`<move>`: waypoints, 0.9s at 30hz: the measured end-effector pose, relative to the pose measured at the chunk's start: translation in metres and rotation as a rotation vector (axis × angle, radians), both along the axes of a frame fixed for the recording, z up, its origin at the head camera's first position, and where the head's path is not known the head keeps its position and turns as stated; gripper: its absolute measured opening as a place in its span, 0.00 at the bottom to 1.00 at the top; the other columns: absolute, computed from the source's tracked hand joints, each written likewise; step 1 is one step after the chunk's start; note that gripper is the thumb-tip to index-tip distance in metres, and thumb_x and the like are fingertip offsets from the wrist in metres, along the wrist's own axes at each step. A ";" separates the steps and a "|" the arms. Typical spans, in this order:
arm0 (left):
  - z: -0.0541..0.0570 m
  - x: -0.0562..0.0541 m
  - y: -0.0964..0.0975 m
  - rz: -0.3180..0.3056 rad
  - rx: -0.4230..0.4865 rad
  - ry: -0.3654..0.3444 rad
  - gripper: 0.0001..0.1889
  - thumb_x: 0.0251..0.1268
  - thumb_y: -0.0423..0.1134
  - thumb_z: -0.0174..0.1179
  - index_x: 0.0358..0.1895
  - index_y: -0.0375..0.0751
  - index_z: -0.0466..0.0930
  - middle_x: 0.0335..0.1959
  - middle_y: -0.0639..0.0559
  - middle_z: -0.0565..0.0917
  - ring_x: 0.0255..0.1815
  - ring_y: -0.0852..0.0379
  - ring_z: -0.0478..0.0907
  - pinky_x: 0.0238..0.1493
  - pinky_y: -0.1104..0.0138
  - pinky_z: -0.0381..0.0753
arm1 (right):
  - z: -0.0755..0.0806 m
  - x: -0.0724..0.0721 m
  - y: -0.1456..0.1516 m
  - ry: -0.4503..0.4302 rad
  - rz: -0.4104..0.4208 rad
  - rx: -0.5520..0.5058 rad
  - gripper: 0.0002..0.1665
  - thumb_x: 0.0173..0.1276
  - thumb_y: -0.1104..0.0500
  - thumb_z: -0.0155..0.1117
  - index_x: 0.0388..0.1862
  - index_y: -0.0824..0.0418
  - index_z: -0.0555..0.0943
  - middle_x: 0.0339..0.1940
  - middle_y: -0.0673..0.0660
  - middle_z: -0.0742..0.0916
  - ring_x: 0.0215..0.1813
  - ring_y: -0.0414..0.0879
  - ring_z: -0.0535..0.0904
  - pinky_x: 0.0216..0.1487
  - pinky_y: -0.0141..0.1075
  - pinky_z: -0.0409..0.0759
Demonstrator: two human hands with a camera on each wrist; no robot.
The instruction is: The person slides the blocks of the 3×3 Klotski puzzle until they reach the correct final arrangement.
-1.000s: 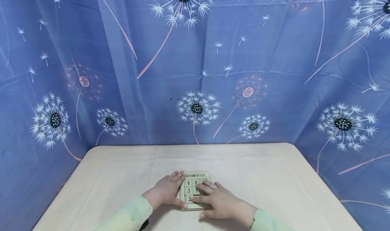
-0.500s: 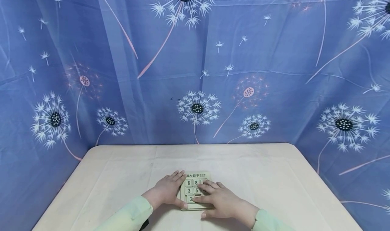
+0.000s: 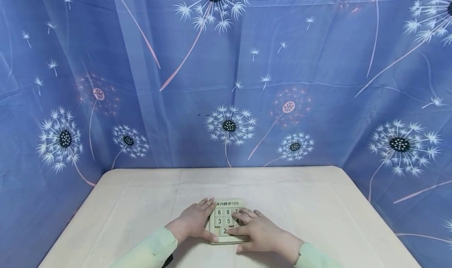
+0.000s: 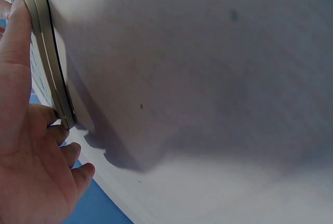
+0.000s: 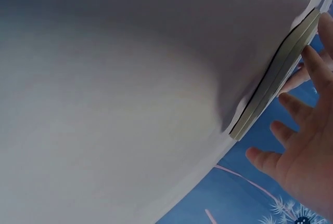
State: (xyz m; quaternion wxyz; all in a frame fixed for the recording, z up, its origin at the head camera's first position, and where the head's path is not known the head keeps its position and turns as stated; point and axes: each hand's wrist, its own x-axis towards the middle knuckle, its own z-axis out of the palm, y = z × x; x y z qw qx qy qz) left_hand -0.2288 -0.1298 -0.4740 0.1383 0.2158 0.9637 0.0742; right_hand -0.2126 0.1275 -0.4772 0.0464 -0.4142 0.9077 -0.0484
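A pale green number slide puzzle (image 3: 226, 239) lies flat on the table, with black digits on square tiles. My left hand (image 3: 193, 221) holds its left side, the thumb on the near corner and the fingers at the far corner. From the right, my right hand (image 3: 261, 233) reaches over the puzzle with fingers spread. Its index fingertip touches the 2 tile (image 3: 224, 231) in the bottom row, and a bare slot shows left of that tile. Tiles 6, 8, 3 and 5 are visible; the right column is partly hidden under the fingers. Both wrist views show the puzzle's side edge (image 4: 52, 63).
A cream-covered table (image 3: 300, 193) with rounded back corners spreads around the puzzle. Blue cloth (image 3: 183, 130) with dandelion prints hangs behind it and on both sides. A dark item (image 3: 168, 260) sits at the left wrist under the light green sleeve.
The 2 tile has slid right along the bottom row, baring the slot at its left. My right hand has shifted slightly right with it; my left hand has stayed in place.
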 end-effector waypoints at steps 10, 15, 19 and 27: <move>0.003 0.002 0.000 -0.006 -0.002 0.006 0.61 0.45 0.71 0.73 0.80 0.39 0.60 0.83 0.45 0.61 0.84 0.44 0.57 0.81 0.47 0.66 | 0.000 -0.001 0.004 0.021 0.019 -0.027 0.31 0.65 0.30 0.65 0.67 0.32 0.79 0.77 0.54 0.76 0.78 0.62 0.69 0.68 0.69 0.75; 0.004 0.002 0.001 -0.001 -0.009 0.011 0.62 0.44 0.72 0.73 0.80 0.39 0.60 0.83 0.45 0.61 0.84 0.44 0.58 0.81 0.47 0.66 | 0.000 -0.001 0.005 0.019 0.014 -0.026 0.31 0.65 0.30 0.65 0.67 0.31 0.79 0.77 0.54 0.76 0.78 0.62 0.69 0.68 0.68 0.75; 0.003 0.001 0.001 0.000 -0.007 0.013 0.62 0.44 0.72 0.73 0.80 0.39 0.60 0.83 0.45 0.61 0.84 0.44 0.58 0.81 0.47 0.67 | 0.000 -0.001 0.006 0.021 0.005 -0.011 0.31 0.64 0.30 0.65 0.66 0.29 0.79 0.78 0.53 0.76 0.79 0.61 0.69 0.69 0.67 0.76; 0.003 0.001 0.000 -0.003 -0.006 0.004 0.62 0.45 0.72 0.73 0.80 0.39 0.60 0.83 0.44 0.61 0.84 0.43 0.57 0.81 0.47 0.67 | 0.003 -0.001 0.009 0.047 0.023 -0.015 0.30 0.65 0.30 0.65 0.66 0.31 0.80 0.77 0.54 0.77 0.77 0.62 0.71 0.67 0.68 0.77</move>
